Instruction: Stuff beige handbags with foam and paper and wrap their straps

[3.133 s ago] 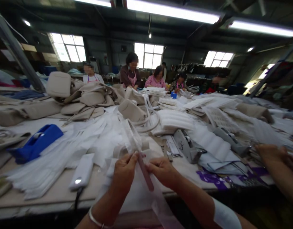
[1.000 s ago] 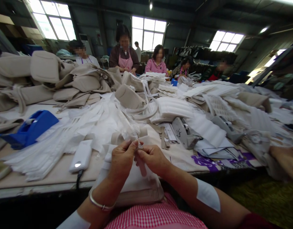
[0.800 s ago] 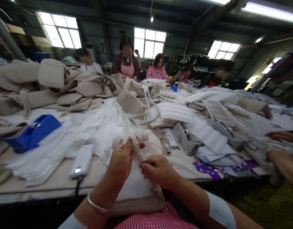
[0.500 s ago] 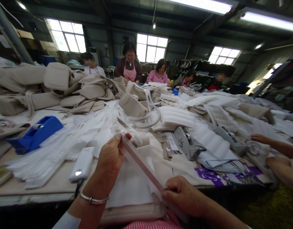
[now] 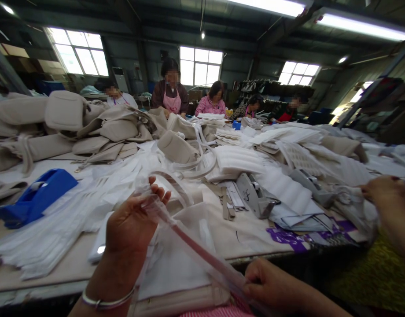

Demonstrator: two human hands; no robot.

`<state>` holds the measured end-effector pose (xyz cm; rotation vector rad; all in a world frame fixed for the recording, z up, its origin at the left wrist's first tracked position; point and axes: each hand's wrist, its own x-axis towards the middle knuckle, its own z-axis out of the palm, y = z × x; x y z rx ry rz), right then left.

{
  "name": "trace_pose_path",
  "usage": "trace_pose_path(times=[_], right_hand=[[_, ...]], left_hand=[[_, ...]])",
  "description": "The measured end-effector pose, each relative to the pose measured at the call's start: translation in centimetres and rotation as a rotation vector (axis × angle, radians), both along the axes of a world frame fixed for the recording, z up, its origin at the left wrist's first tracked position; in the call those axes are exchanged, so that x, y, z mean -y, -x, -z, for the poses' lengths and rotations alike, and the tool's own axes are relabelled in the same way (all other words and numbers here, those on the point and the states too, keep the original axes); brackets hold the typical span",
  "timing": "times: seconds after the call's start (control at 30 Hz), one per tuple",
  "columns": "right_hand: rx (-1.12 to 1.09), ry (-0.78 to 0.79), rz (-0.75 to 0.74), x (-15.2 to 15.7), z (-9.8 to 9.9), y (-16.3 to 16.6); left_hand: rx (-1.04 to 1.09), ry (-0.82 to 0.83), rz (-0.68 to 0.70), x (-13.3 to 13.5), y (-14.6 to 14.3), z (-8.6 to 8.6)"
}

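A long flat strap in translucent white wrapping (image 5: 199, 251) runs slantwise between my two hands. My left hand (image 5: 131, 224), with a silver bangle at the wrist, holds the strap's upper end, its thumb against bunched wrapping and its fingers loosely curled. Lower down, my right hand (image 5: 271, 281) is closed in a fist around the strap. The strap's far end past that fist is hidden. Beneath lies a beige bag piece (image 5: 182, 299) at the table edge, with a white sheet (image 5: 176, 273) over it. Behind my left fingers a pale strap loop (image 5: 174, 185) rests on the pile.
A blue tape dispenser (image 5: 40, 193) and a white power bank (image 5: 98, 242) stand left. Grey metal dispensers (image 5: 257, 196) sit right, near a co-worker's hand (image 5: 385, 191). Beige bags (image 5: 65, 110) and white foam sheets (image 5: 238, 160) are heaped across the table. Several people work opposite.
My left hand has moved left and down, its fingers looser, with wrapping bunched at it. My right hand has shifted right and down. The strap now sags slightly, and the view has turned right.
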<state>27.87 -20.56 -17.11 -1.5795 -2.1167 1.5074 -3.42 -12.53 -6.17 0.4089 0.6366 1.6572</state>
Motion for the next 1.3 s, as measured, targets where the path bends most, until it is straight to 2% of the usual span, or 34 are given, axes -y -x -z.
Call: trace_pose_path(times=[0.13, 0.37, 0.5, 0.63, 0.77, 0.8, 0.87, 0.93, 1.03, 1.13, 1.23, 1.27, 1.3], right_hand=[[0.061, -0.026, -0.029, 0.5, 1.1, -1.1], [0.187, -0.073, -0.024, 0.7, 2.0, -3.0], [-0.007, 0.072, -0.015, 0.0, 0.7, -2.8], [-0.319, 0.152, 0.043, -1.8, -1.7, -0.3], [-0.527, 0.061, 0.132, -4.1, -3.6, 4.5], [-0.548, 0.038, 0.15, -4.6, -3.8, 5.7], [-0.549, -0.013, 0.153, -5.4, -4.0, 7.9], [-0.522, -0.074, 0.124, -6.1, -3.8, 9.4], [-0.41, -0.181, 0.065, -6.9, -3.3, 10.4], [-0.295, -0.424, 0.002, -7.3, -3.6, 10.3], [-0.3, -0.765, 0.09, -6.7, -4.9, 10.1], [-0.322, -0.803, 0.152, -6.3, -5.4, 10.0], [-0.355, -0.753, 0.204, -5.9, -5.7, 10.1]], left_hand=[[0.044, -0.067, -0.007, 0.2, 0.0, -0.7], [-0.066, -0.042, -0.035, -1.9, -0.7, 0.7], [-0.195, -0.096, 0.069, -1.6, -0.6, 1.6], [-0.335, -0.102, 0.184, 0.2, -1.8, 3.8], [-0.65, -0.088, 0.506, 2.9, -3.8, 5.8], [-0.717, -0.071, 0.563, 3.4, -4.2, 6.0], [-0.793, -0.015, 0.59, 4.0, -4.5, 6.4], [-0.777, 0.073, 0.52, 4.0, -4.4, 6.9], [-0.612, 0.191, 0.424, 3.4, -3.7, 7.7], [-0.531, 0.22, 0.381, 2.8, -3.2, 7.9], [-0.647, 0.205, 0.177, 2.7, -3.0, 7.6], [-0.708, 0.183, 0.082, 2.7, -2.9, 7.5], [-0.768, 0.148, -0.003, 2.8, -2.8, 7.5]])
